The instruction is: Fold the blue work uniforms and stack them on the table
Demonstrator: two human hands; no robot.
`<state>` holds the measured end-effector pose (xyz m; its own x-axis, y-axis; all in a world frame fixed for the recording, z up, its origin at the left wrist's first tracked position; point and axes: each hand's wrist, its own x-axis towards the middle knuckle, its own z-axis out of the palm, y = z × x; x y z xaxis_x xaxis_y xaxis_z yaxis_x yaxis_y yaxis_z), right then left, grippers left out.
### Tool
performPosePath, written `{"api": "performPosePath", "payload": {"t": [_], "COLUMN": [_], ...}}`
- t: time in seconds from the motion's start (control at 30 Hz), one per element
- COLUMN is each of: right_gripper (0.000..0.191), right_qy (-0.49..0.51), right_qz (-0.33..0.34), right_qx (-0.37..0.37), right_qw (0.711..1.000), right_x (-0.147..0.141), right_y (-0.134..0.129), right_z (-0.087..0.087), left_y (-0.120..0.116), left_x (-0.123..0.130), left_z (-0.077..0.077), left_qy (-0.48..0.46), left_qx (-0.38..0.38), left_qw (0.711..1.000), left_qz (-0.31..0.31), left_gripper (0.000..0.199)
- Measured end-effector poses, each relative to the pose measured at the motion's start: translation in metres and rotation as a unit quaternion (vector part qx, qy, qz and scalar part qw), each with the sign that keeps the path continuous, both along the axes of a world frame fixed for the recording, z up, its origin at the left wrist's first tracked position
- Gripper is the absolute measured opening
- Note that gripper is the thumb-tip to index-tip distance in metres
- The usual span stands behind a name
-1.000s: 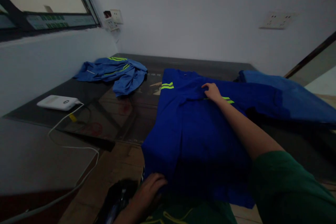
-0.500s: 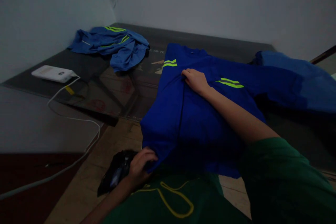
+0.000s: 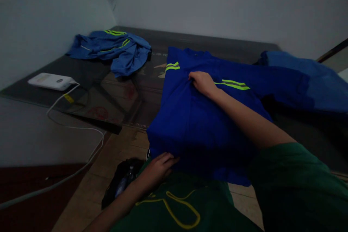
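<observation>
A dark blue work jacket (image 3: 217, 116) with yellow-green reflective stripes lies front up on the table, its lower end hanging over the near edge. My right hand (image 3: 201, 81) is closed, pinching the jacket's front at chest height, and folds run from its fingertips. Near the hem, my left hand (image 3: 161, 166) has its partly curled fingers on the lower front cloth. Its thumb is hidden, and the grip there is hard to see. One jacket sleeve (image 3: 282, 79) stretches right, onto a lighter blue cloth (image 3: 323, 79).
A crumpled blue garment (image 3: 122, 49) with similar stripes lies at the table's back left. Left of it, a white power bank (image 3: 50, 81) trails a white cable (image 3: 78, 127) over the edge. A black bag-like thing (image 3: 119, 181) sits below, beside my left forearm. Walls border the table.
My left hand has moved right along the hem with the jacket's front edge, and the dark front gap no longer shows. My right hand stays at the chest.
</observation>
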<state>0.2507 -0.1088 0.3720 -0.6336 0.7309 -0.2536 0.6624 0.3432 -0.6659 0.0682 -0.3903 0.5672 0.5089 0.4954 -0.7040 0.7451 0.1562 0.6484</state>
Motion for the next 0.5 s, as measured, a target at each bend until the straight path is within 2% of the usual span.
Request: {"api": "performPosePath", "payload": {"t": [0.13,0.27,0.37,0.5], "right_gripper": [0.031,0.022,0.019,0.021], "right_qy": [0.042,0.084,0.092,0.094], "right_qz": [0.038,0.021,-0.003,-0.003], "right_qx": [-0.047,-0.054,-0.047,-0.053], "right_qw": [0.997,0.995,0.995,0.994], "right_x": [0.017,0.024,0.023,0.021], "right_y": [-0.020,-0.025,-0.025,-0.030], "right_z": [0.000,0.003,0.005,0.004], "left_y": [0.017,0.038,0.040,0.026], "left_x": [-0.007,-0.010,-0.007,0.001], "left_z": [0.017,0.027,0.021,0.007], "left_qy": [0.023,0.057,0.089,0.050], "left_qx": [-0.061,-0.127,-0.138,-0.077], "left_qw": [0.997,0.988,0.980,0.989], "left_qz": [-0.034,-0.073,-0.109,-0.116], "left_gripper": [0.039,0.022,0.032,0.054]}}
